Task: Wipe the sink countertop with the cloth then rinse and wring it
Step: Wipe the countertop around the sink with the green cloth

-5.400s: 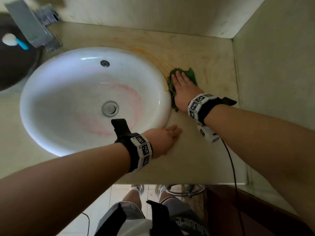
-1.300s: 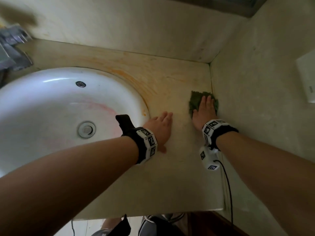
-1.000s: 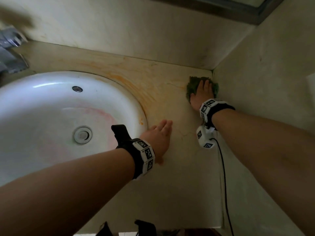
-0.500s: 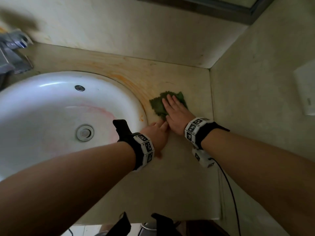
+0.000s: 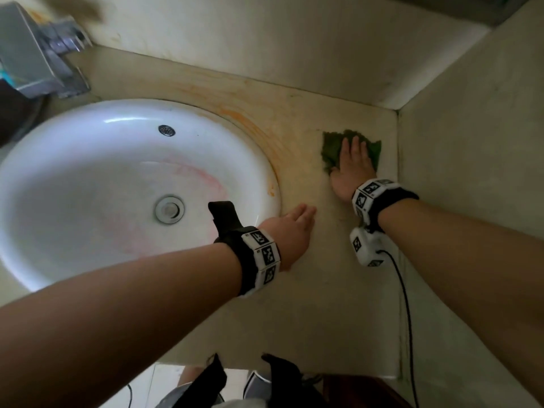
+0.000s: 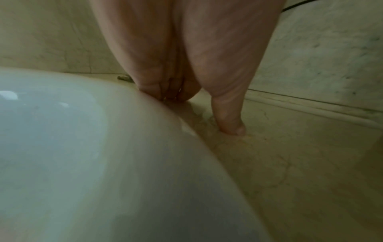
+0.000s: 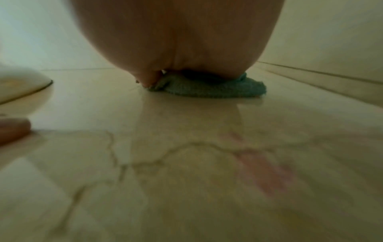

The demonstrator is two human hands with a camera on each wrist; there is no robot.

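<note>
Wiping stage, judged from how things lie; rinse and wring not yet begun.

My right hand lies flat, fingers straight and close together, palm pressing the crumpled green woven cloth onto the beige marble-veined tabletop. Cloth sits directly under and ahead of my fingers, to the right of the round white ceramic basin, well clear of its rim and close to the side wall. It is bunched rather than spread; its longer run goes across my fingers, a lobe showing on each side of the hand. The right wrist view shows the near edge of the cloth wadded under my palm, thumb tip at its basin-side edge.

My left hand is flat too, fingers straight and together, thumb apart, planted on the tabletop touching the basin's right rim. It holds nothing; I read it as a brace. The right hand is the nearer to the cloth by far.

The orange-brown stain curving along the basin's far-right rim lies basin-ward of the cloth, so the next stroke likely sweeps toward the basin.

Surface looks glossy, possibly wet, reflective in the wrist view. Room is a tight corner: back wall beyond the basin, side wall right. The chrome metal faucet stands at the basin's far-left side.
</note>
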